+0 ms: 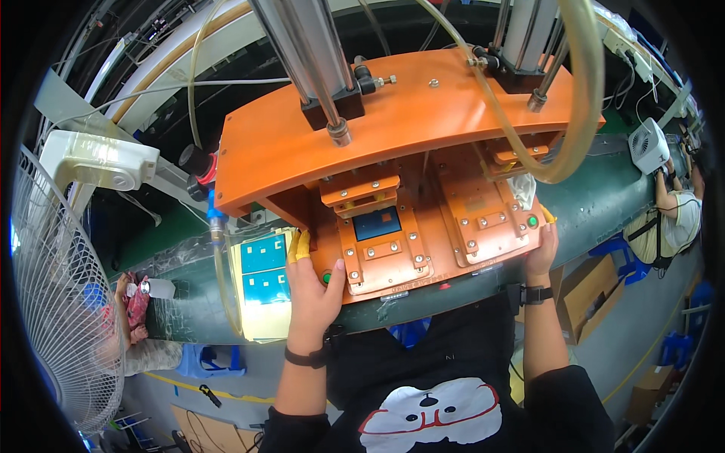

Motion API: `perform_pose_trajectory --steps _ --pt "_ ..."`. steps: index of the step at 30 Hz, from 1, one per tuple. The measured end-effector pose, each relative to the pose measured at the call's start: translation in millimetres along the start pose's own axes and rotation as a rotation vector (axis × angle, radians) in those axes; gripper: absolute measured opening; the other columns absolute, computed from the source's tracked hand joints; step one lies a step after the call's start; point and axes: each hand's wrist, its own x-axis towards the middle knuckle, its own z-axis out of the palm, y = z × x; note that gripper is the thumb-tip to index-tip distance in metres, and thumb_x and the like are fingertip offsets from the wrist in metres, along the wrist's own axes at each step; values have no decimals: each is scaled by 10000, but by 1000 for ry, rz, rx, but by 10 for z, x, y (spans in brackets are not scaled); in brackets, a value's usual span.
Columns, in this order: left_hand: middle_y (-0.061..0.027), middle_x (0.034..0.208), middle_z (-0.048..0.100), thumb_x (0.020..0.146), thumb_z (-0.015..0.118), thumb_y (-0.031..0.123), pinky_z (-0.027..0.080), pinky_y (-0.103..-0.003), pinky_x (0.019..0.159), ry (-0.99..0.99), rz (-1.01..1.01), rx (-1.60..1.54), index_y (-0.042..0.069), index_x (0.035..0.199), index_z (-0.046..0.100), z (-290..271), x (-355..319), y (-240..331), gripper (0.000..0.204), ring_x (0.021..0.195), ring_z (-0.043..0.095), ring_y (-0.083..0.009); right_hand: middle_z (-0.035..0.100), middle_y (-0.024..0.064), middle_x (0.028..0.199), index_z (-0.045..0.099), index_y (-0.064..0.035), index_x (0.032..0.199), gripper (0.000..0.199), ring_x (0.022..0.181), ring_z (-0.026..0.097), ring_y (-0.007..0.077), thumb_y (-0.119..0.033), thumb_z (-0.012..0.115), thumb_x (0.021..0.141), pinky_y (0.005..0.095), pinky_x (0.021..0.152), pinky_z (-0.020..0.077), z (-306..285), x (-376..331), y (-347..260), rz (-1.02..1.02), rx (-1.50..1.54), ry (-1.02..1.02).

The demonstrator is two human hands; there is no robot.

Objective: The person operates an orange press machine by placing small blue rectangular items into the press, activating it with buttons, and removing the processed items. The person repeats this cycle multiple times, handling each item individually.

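While both forearms reach up from the lower edge, the left hand (311, 291) sits at 7 o'clock from the middle of the view, against the front left corner of an orange press (393, 106). Its thumb stands wide of its fingers, two of which wear yellow finger covers (300, 246), with a green button (327, 278) between thumb and fingers; nothing shows held in it. Between 3 and 4 o'clock, the right hand (542, 255) is at the press's other end, close beside a second green button (533, 221); whether its fingers close on anything cannot be told. Near the centre, a dark blue panel (377, 223) lies in the left fixture (385, 261), beside the left press head (361, 187). Toward 3 o'clock is the right fixture (483, 213), with a white cloth (522, 190) at its far right corner. Around 8 o'clock, just outside the left hand, two blue sheets (264, 255) lie on yellow sheets (268, 326) on the green table (192, 306). A clear hose (585, 90) loops at 2 o'clock; a small white fan (648, 146) stands between 2 and 3, and a large wire-guarded fan (72, 302) between 8 and 9. One co-worker (686, 219) appears at 3 o'clock, near the rim.
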Motion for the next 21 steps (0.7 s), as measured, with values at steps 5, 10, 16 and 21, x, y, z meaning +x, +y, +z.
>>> perform_pose_trajectory --steps 5,10,16,21 --pt "-303 1265 521 1029 634 221 434 -495 1001 60 94 105 -117 1357 465 126 -20 -119 501 1149 520 -432 635 147 1301 509 68 1412 492 1177 630 211 -274 409 1073 342 1030 483 63 -3 -27 -29 -18 13" --pt "-353 1303 521 998 621 148 419 -529 1043 57 99 145 -151 1406 433 133 -31 -115 540 1186 507 -505 630 165 1327 501 76 1415 486 1211 628 221 -255 404 1074 356 1057 479 28 -9 -12 -30 -12 1" --pt "-374 1272 557 987 623 175 443 -542 1014 1 68 221 -166 1420 438 91 2 15 582 1152 534 -535 658 146 1247 532 66 1360 448 1121 656 195 -261 396 1087 338 982 513 -17 -5 44 -7 14 54" --pt "-362 1241 575 985 626 191 457 -554 975 66 110 233 -154 1379 482 119 -2 -22 543 1104 549 -533 668 131 1204 543 59 1339 433 1071 665 176 -271 404 1096 321 935 524 -6 -6 45 -27 -13 49"
